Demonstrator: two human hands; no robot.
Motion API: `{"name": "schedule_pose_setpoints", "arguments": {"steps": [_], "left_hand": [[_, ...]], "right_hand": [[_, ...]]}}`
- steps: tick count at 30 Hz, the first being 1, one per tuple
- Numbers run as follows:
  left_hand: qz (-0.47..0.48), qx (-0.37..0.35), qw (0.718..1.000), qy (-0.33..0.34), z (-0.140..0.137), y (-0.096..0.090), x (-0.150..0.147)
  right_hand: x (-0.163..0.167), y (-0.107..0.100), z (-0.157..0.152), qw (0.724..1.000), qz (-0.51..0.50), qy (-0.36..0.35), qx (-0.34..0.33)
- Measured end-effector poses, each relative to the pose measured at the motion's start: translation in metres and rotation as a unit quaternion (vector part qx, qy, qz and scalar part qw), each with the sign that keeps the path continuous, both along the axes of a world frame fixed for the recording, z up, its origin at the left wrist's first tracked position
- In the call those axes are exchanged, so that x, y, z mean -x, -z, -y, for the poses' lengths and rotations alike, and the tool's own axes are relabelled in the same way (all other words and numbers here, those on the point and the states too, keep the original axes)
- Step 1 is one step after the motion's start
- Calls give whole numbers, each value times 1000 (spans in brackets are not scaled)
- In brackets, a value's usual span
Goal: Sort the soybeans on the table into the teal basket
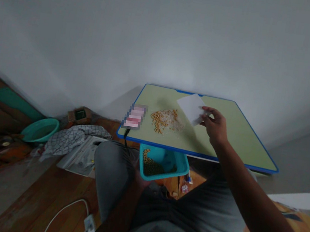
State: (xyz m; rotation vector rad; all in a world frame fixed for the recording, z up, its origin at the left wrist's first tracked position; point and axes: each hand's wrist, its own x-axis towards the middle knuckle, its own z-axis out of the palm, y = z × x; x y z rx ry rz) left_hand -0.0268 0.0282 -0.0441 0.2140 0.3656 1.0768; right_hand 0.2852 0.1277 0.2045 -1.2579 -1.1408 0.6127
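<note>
Pinched in my right hand (215, 126) is a white card (192, 107), held tilted above the pale green tabletop with its blue rim. Left of the card lies a spread pile of yellow soybeans (158, 122) mixed with whitish grains (175, 122). Below the table's front edge, my left hand (141, 177) grips the left side of a turquoise plastic basin (161, 178); most of its fingers are hidden under the basin. Inside the basin are soybeans and a layer of small dark greenish grains (152, 167).
The folding table (243, 139) stands against a pale wall. A blurred-out pink item (134, 117) lies at its left end. On the floor to the left are a green bowl (40, 130), a checked cloth (69, 139), a cardboard box (80, 115) and a white power strip (89, 225) with its cord.
</note>
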Motion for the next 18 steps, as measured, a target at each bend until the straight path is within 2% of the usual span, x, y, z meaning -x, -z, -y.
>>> {"name": "schedule_pose_setpoints", "arguments": {"steps": [3,5,8,11,18], "left_hand": [[-17,20,1000,-14,-1,5,0],[-25,24,999,-17,0,6,-1],[-30,23,999,-22,1,8,-3],[-29,19,999,-30,2,11,-3],[-10,-1,1000,1,2,23,2]], "right_hand": [[-6,4,-35,999,-12,16,37],[-6,7,-57,996,-18,54,68],[-2,13,-78,989,30,113,93],[3,16,-84,986,59,130,90],[7,20,-79,978,163,94,93]]}}
